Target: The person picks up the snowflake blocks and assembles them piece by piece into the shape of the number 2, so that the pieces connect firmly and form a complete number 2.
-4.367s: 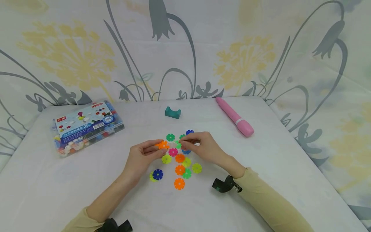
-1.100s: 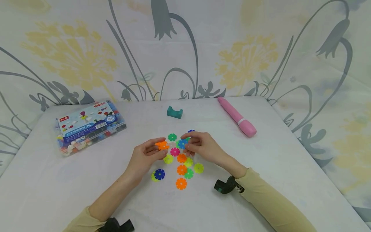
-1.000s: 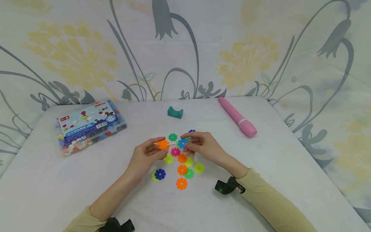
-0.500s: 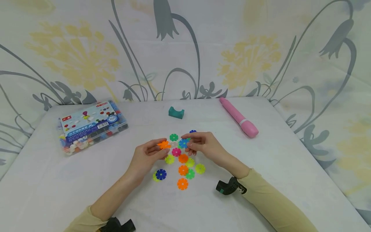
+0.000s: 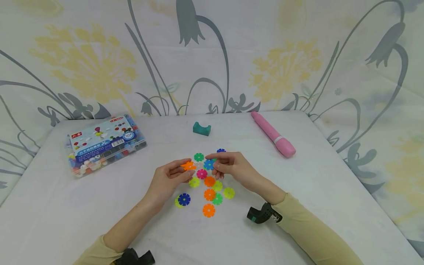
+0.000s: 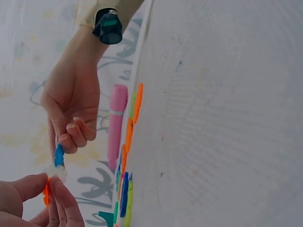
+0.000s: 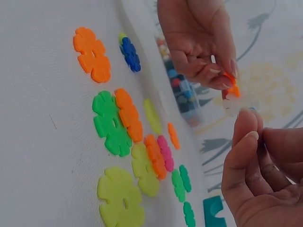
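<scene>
My left hand [image 5: 165,178] pinches an orange notched plastic disc [image 5: 188,166] between thumb and fingers, raised above the table. Joined to its edge is a whitish translucent disc [image 6: 57,173], plainer in the wrist views. From the other side my right hand [image 5: 233,167] pinches a blue notched disc [image 5: 209,164], whose edge meets the whitish one. Whether blue and whitish are slotted together I cannot tell. Below both hands lie several loose discs, among them a pink one [image 5: 201,174], an orange one [image 5: 209,210], a yellow one [image 5: 229,193] and a dark blue one [image 5: 184,199].
A clear compartment box [image 5: 106,141] of small coloured pieces lies at the back left of the white-covered table [image 5: 281,239]. Behind the discs sits a teal curved block [image 5: 201,129]. A pink stick-shaped object [image 5: 273,134] lies at the back right.
Since the oldest frame, a blue disc lying under my right hand has been picked up and brought against the whitish disc. My left hand keeps the orange disc. Over the last second, little shifts.
</scene>
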`<state>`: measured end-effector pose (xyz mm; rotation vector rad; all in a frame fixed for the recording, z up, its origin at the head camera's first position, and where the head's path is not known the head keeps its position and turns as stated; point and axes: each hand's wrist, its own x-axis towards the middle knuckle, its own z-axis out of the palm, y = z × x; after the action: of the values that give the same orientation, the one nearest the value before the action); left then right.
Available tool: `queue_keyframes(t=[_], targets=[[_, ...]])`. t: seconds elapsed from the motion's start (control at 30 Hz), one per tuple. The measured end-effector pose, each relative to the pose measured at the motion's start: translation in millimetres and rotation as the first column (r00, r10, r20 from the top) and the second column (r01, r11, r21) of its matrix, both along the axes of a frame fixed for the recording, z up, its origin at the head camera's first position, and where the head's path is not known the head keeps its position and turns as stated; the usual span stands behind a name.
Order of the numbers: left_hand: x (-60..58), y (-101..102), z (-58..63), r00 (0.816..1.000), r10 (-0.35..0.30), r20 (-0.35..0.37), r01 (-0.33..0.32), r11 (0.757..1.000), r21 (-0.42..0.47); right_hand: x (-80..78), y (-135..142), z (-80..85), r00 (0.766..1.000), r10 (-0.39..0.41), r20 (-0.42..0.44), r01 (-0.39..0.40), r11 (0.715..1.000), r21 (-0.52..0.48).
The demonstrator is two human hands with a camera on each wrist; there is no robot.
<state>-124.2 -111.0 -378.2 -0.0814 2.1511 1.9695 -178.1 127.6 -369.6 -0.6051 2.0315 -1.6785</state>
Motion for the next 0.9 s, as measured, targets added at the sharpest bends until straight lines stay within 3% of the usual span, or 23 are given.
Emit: queue_keyframes(t=[0.2, 0.53, 0.9], targets=[[0.1, 0.3, 0.1, 1.0, -0.003, 0.001, 0.003, 1.0, -0.011, 0.7, -1.0, -0.5, 1.0, 0.013, -0.005, -0.013, 1.0, -0.003], [0.3, 0.6, 2.0, 1.0, 0.007, 0.011, -0.006, 1.0, -0.023, 1.1, -4.2, -1.5, 0.997, -0.076, -0.035, 0.078, 0.995, 0.07], [1.9, 0.5, 1.6, 1.0, 0.011, -0.004, -0.011, 1.0, -0.011, 3.9, -4.7, 0.0, 0.997, -0.08, -0.021, 0.081, 0.995, 0.058]])
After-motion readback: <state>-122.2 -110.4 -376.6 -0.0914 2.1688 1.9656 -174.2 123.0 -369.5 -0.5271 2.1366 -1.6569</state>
